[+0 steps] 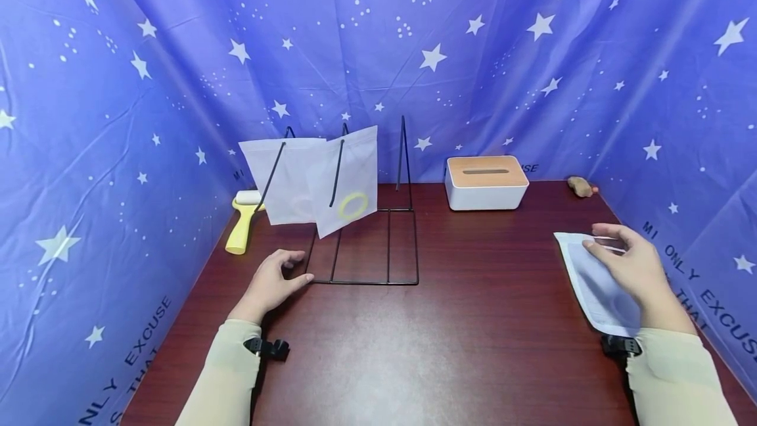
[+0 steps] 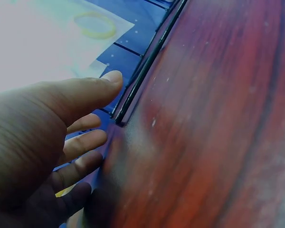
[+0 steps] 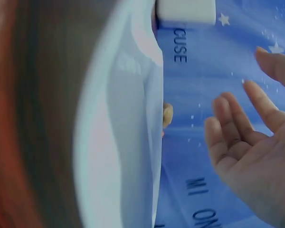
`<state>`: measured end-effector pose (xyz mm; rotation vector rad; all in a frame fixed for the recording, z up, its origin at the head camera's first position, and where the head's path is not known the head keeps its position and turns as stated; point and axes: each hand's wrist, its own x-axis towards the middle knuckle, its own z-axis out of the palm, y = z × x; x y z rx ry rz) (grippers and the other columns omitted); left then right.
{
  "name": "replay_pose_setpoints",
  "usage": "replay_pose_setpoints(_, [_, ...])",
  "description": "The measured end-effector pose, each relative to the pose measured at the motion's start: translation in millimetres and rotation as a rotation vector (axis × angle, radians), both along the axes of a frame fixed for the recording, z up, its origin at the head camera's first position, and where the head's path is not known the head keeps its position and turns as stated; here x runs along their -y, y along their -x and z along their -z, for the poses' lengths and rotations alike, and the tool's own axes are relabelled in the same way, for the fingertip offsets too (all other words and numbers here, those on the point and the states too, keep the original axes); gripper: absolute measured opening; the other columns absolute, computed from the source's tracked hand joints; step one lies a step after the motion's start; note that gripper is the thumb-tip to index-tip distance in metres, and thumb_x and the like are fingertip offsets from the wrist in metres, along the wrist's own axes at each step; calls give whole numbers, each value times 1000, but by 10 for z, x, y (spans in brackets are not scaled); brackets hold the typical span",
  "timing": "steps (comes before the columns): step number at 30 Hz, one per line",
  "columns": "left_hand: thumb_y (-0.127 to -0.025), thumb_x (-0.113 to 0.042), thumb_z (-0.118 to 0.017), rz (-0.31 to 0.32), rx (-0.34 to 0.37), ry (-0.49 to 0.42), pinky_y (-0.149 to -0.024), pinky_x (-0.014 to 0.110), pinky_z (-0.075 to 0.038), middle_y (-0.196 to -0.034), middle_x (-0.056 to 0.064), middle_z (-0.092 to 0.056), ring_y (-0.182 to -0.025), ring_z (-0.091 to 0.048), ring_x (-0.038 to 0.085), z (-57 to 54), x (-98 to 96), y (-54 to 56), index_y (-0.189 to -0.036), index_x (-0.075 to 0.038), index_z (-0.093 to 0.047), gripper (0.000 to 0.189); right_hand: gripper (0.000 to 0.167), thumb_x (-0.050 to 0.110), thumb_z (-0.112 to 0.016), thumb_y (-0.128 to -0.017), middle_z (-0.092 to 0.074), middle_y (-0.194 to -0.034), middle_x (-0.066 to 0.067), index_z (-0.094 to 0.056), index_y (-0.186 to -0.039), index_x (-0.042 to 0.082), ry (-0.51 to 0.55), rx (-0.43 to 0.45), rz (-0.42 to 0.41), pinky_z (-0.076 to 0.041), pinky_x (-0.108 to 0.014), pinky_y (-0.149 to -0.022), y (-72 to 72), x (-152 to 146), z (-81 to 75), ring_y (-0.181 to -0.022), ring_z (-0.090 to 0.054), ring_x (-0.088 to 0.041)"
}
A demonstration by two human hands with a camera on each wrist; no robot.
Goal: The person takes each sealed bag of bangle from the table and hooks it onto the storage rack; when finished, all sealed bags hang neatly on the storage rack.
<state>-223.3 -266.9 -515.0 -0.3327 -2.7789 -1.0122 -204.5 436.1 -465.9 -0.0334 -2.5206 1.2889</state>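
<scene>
My left hand (image 1: pixel 275 284), fingers spread and loosely bent, is at the front left corner of a black wire rack (image 1: pixel 388 248). In the left wrist view its thumb (image 2: pixel 97 95) points toward the rack's rod, and nothing sits between thumb and fingers. Two white pouches (image 1: pixel 280 176) lean in the rack; a yellow ring (image 1: pixel 353 205) shows on the nearer one. At the right, my right hand (image 1: pixel 641 268) hovers over a flat white pouch (image 1: pixel 591 288). The right wrist view shows that hand's fingers (image 3: pixel 235 118) relaxed and apart from the pouch.
A yellow-handled roller (image 1: pixel 239 229) with a white head lies left of the rack. At the back stands a white tissue box (image 1: pixel 487 183) with a wooden lid. A small brown object (image 1: pixel 581 187) lies in the far right corner. Blue star-patterned curtains (image 1: pixel 378 38) enclose the dark red table (image 1: pixel 473 321).
</scene>
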Motion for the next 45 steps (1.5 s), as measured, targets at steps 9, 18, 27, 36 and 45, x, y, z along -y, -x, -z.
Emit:
replay_pose_setpoints(9, [-82,-31,-92,-5,4,18,-91,45,-49,-115,3,-68,-104,-61,23,17,-15,-6,-128,-9,-74,54,56,29,-79,-96,-54,-110,39,-60,-139,-1,-127,49,-48,-43,-5,-73,-69,-169,107,-95,-51,23])
replay_pose_setpoints(18, [-81,-33,-93,-1,11,53,-90,45,-49,-115,2,-66,-105,-60,23,17,-18,-20,-129,-12,-74,56,68,35,-81,-94,-65,-127,8,-56,-144,-3,-170,129,-44,-41,-6,-72,-127,-217,141,-100,-51,16])
replay_pose_setpoints(27, [-81,-34,-93,-5,26,81,-90,46,-48,-115,2,-64,-105,-58,23,11,-17,-34,-131,-12,-73,57,77,39,-79,-95,-51,-145,-35,-50,-150,-5,-241,232,-58,-34,-5,-70,-120,-263,159,-127,-48,-60])
replay_pose_setpoints(36, [-82,-34,-92,-4,28,77,-92,46,-47,-115,2,-64,-106,-57,23,21,-19,-18,-131,-13,-73,57,80,42,-80,-94,-51,-147,-35,-49,-151,-5,-272,258,-66,-36,-17,-80,-118,-296,186,-130,-47,-57])
replay_pose_setpoints(45, [-82,-35,-92,-9,28,78,-92,47,-48,-114,2,-63,-106,-57,24,34,-11,-27,-131,-13,-73,57,77,38,-81,-93,-43,-149,-40,-51,-148,-7,-298,274,-136,-30,-73,-105,-109,-280,233,-134,-39,-60])
